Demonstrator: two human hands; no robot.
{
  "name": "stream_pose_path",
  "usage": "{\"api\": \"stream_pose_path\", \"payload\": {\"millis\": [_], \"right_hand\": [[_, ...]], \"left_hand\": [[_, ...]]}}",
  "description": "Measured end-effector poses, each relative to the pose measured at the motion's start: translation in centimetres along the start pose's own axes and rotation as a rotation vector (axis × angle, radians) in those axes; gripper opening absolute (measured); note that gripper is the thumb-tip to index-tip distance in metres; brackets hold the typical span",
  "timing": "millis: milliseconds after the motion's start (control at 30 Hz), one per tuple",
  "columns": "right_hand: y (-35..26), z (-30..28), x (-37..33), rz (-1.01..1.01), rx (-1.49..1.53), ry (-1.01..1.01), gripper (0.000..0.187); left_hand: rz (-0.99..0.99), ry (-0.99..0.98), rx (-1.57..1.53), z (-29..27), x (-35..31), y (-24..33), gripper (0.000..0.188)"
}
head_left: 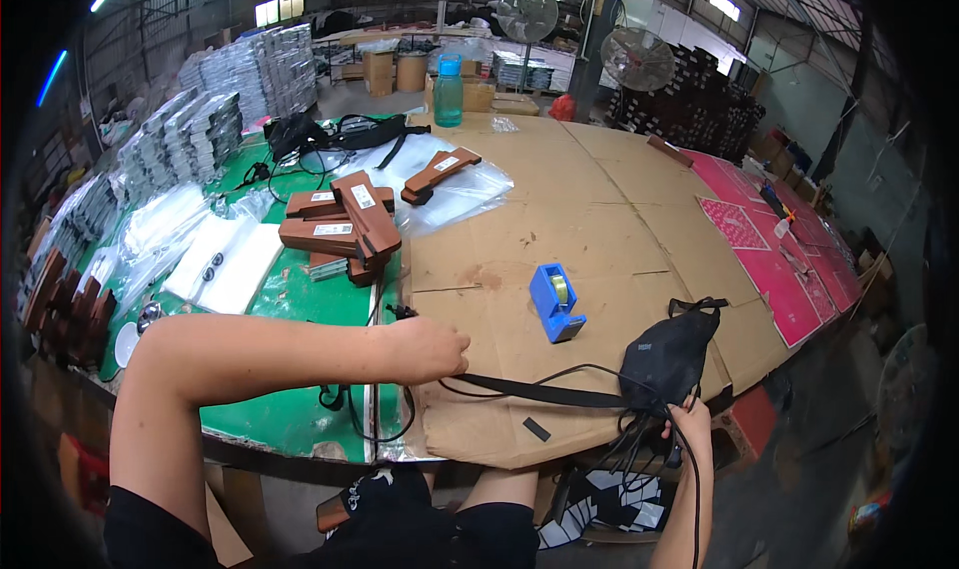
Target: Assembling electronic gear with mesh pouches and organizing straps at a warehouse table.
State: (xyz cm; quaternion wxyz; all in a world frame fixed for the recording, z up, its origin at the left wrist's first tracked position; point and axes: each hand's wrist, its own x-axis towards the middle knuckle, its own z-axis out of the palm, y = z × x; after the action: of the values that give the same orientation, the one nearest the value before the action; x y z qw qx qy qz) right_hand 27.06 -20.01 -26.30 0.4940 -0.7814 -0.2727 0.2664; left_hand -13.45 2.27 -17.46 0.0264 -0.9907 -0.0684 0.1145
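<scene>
My left hand (428,351) is closed at the near middle of the table, gripping one end of a flat black strap (544,390). The strap stretches right to a black fabric pouch (661,357), which sits by the near right edge of the cardboard. Just below the pouch, my right hand (691,421) has its fingers closed round a bundle of thin black cables (627,447) that hangs over the table edge. One cable runs down along my right forearm. Between the hands, a small black rectangular piece (536,429) lies on the cardboard.
A blue tape dispenser (555,303) stands beyond the strap. Reddish-brown wooden parts (345,224) lie stacked at left, near clear plastic bags (455,194) and another black strapped bag (300,134). A teal bottle (449,97) is at the far edge. Pink sheeting (769,239) covers the right side.
</scene>
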Motion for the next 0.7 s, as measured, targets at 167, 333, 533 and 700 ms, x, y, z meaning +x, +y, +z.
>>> {"api": "stream_pose_path", "payload": {"millis": [167,333,533,700], "right_hand": [[0.6,0.0,0.3,0.015,-0.023,-0.011,0.017],[1.2,-0.4,0.4,-0.024,-0.015,0.023,0.013],[0.7,0.0,0.5,-0.026,-0.053,0.046,0.011],[1.3,-0.3,0.6,-0.009,0.001,0.05,0.01]], "left_hand": [[0.032,-0.056,0.238,-1.0,-0.7,0.5,0.018],[-0.049,-0.375,-0.257,-1.0,-2.2,0.8,0.028],[0.077,-0.321,-0.637,0.6,-3.3,0.2,0.023],[0.205,0.294,0.275,-1.4,-3.9,-0.8,0.014]]}}
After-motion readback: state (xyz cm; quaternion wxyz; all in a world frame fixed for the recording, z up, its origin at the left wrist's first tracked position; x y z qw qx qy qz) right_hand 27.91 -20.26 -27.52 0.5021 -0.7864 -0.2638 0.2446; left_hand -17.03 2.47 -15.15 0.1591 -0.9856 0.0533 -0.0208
